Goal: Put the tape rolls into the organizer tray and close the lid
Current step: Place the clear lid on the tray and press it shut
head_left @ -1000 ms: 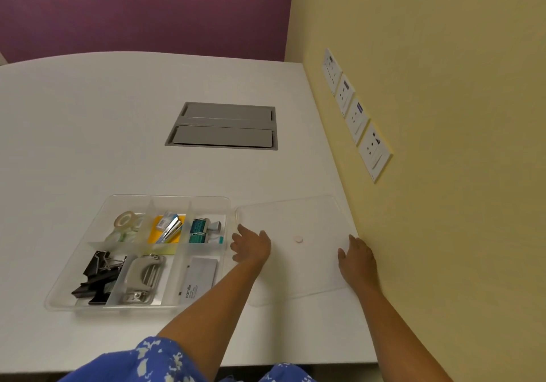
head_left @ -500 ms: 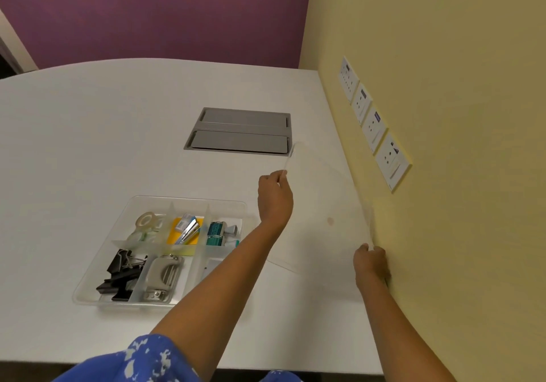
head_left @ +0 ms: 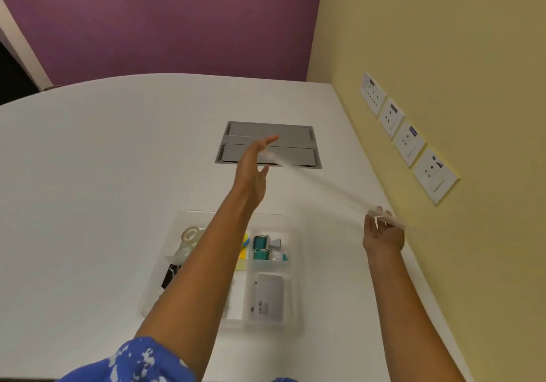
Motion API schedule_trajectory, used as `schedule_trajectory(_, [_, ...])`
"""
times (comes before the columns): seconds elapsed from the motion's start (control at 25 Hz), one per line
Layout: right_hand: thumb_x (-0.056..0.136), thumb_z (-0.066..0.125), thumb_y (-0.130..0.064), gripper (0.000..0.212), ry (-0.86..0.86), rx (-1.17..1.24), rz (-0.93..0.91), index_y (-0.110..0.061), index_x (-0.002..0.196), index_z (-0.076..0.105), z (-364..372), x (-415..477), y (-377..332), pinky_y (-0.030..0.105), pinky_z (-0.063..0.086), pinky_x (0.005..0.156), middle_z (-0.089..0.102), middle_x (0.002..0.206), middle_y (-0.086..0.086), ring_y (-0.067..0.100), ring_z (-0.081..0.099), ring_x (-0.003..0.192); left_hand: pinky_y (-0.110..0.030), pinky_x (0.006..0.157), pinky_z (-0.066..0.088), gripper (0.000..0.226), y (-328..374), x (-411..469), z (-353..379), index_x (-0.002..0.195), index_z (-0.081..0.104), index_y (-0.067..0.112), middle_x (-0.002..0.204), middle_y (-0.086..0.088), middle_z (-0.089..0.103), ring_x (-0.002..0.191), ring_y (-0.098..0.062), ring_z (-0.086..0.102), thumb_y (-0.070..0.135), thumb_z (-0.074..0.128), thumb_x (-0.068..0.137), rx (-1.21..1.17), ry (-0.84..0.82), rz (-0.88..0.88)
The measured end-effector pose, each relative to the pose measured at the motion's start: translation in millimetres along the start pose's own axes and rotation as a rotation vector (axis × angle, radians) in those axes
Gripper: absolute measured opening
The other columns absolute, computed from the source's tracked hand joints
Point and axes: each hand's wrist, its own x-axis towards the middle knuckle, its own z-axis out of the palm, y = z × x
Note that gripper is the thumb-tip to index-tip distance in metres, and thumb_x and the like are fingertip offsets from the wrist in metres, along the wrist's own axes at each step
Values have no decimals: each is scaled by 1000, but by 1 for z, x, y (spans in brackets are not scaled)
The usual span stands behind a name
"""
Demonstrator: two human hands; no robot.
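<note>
I see the clear organizer tray point(head_left: 297, 266) open on the white table point(head_left: 88, 204), low in my view and partly hidden under the left forearm. Its far-left compartment holds the clear tape rolls point(head_left: 190, 235); the compartment in front of that shows black binder clips point(head_left: 170, 275). The middle far section has yellow sticky notes point(head_left: 242, 259), the far-right one two teal dispensers point(head_left: 260, 247), and the near-right one a grey pack point(head_left: 269, 297) with a line of print too blurred for me to read. The transparent lid point(head_left: 319, 180) is off the tray, held in the air nearly edge-on and smeared by motion. The left hand point(head_left: 252, 172) pinches its far end between thumb and fingers, above a grey hatch point(head_left: 295, 136) set in the table. The right hand point(head_left: 382, 234) curls its fingers round the near end, close to the yellow wall's sockets point(head_left: 407, 142).
</note>
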Motion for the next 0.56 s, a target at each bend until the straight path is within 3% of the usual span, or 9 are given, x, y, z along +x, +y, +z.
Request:
schedule_trajectory(0.04, [105, 35, -20, 17, -83, -163, -56, -20, 116, 49, -3, 0, 9, 21, 36, 115, 57, 132, 8, 4, 54, 125, -27, 88, 42, 23, 4, 4, -19, 105, 66, 14, 107, -7, 53, 105, -20, 50, 16, 46, 94, -56, -12, -19])
schedule_trajectory(0.12, [105, 36, -10, 24, -236, -517, -39, -26, 123, 40, -12, -11, 22, -2, 29, 105, 47, 138, 3, -26, 46, 114, -26, 78, 47, 36, 9, 9, -56, 125, 56, 10, 99, -9, 47, 89, -22, 50, 3, 37, 95, -133, -36, -54])
schedule_trajectory(0.16, [105, 36, -9, 29, -277, -632, -57, -21, 132, 38, -19, -8, 31, -4, 30, 100, 39, 148, 5, -26, 45, 116, -27, 78, 48, 46, 10, 11, -74, 133, 51, 10, 103, -9, 50, 89, -20, 52, -3, 33, 92, -177, -46, -84])
schedule_trajectory(0.24, [104, 41, -15, 40, -350, -721, -28, -9, 144, 38, -28, -6, 45, 12, 35, 107, 34, 155, 6, 1, 49, 129, -35, 96, 48, 60, 11, 13, -110, 140, 43, 12, 131, -9, 49, 113, -23, 54, -11, 28, 87, -255, -34, -138])
schedule_trajectory(0.32, [102, 43, -3, 45, -418, -792, 2, -8, 146, 37, -28, -12, 54, 18, 49, 100, 49, 141, 11, 10, 65, 110, -40, 102, 45, 60, 11, 11, -143, 143, 38, 12, 149, -10, 40, 133, -27, 45, -11, 28, 88, -269, -39, -147])
schedule_trajectory(0.4, [97, 40, 12, 50, -392, -721, 109, -4, 145, 37, -26, -17, 65, 17, 61, 76, 56, 128, 17, 15, 74, 88, -37, 88, 54, 51, 11, 11, -173, 145, 34, 14, 144, -9, 47, 123, -28, 54, -2, 38, 96, -133, -55, -157])
schedule_trajectory(0.44, [96, 41, 12, 50, -382, -787, 117, -5, 143, 38, -25, -19, 72, 21, 63, 70, 55, 132, 17, 19, 72, 88, -34, 78, 58, 49, 14, 11, -186, 145, 35, 14, 137, -8, 53, 113, -26, 61, 5, 45, 98, -4, -45, -173])
schedule_trajectory(0.56, [98, 51, -7, 45, -380, -1104, 9, -18, 141, 43, -27, -37, 93, 25, 61, 58, 60, 126, 6, 21, 68, 85, -22, 51, 59, 49, 11, 10, -211, 145, 37, 17, 117, -5, 62, 84, -19, 67, 20, 52, 99, 497, -12, -130])
